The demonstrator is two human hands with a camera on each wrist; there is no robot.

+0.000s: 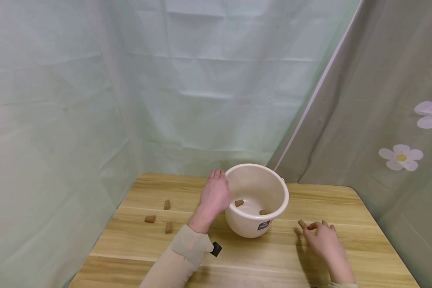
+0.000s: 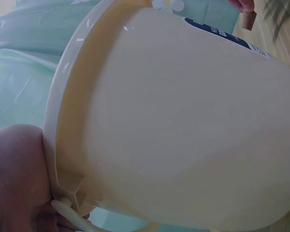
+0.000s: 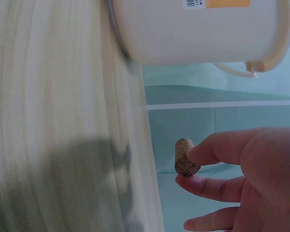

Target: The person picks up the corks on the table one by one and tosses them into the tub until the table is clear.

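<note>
A cream plastic bucket point(image 1: 250, 222) stands on the wooden table, and two corks show inside, one cork point(image 1: 239, 203) to the left and another cork point(image 1: 264, 212) nearer the front wall. My left hand point(image 1: 216, 192) grips its left rim beside the handle's pivot; in the left wrist view the fingers are partly hidden behind the rim point(image 2: 50, 111). To the right of the bucket, my right hand point(image 1: 324, 240) pinches a cork point(image 3: 185, 157) between thumb and finger, above the tabletop.
Left of the bucket lie three loose corks: one cork point(image 1: 167, 205) at the back, one cork point(image 1: 150, 219) farthest left, one cork point(image 1: 169, 228) nearer me. Pale curtains point(image 1: 216, 100) hang behind the table point(image 1: 259, 264) and along its sides.
</note>
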